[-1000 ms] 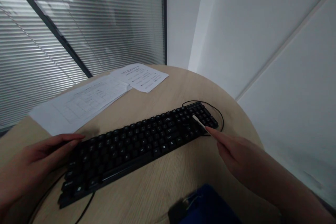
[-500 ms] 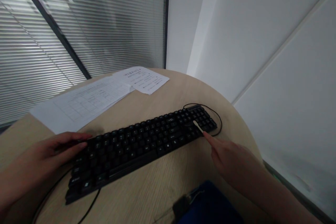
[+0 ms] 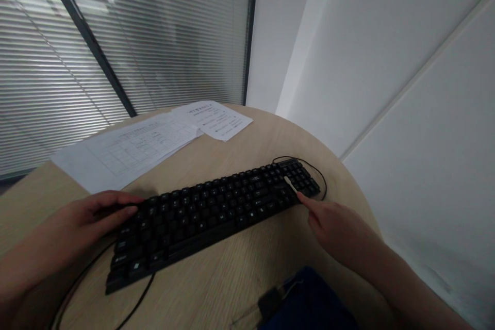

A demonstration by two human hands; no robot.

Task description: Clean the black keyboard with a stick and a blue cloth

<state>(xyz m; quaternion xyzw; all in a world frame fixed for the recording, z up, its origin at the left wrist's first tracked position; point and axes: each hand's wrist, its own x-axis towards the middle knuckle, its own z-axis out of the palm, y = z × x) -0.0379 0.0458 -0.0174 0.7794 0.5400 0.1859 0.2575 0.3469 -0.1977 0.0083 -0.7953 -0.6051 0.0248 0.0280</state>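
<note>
A black keyboard [image 3: 209,211] lies slantwise on the wooden table. My left hand [image 3: 102,216] grips its left end, the thumb over the keys and the fingers at the back edge. In my right hand [image 3: 327,216] is a cotton swab [image 3: 291,184], pinched between thumb and index finger. The swab's white tip rests on or just above the keys near the number pad; I cannot tell whether it touches. The other fingers of that hand are curled under.
Printed sheets of paper [image 3: 135,147] lie at the back left. A dark blue item [image 3: 309,301] sits by the front edge, with a small black object [image 3: 269,303] beside it. The black cable [image 3: 141,299] runs under the keyboard. White walls and window blinds [image 3: 185,36] border the round table.
The whole view has shifted slightly. Both hands keep their holds, and the swab tip stays at nearly the same part of the keyboard.
</note>
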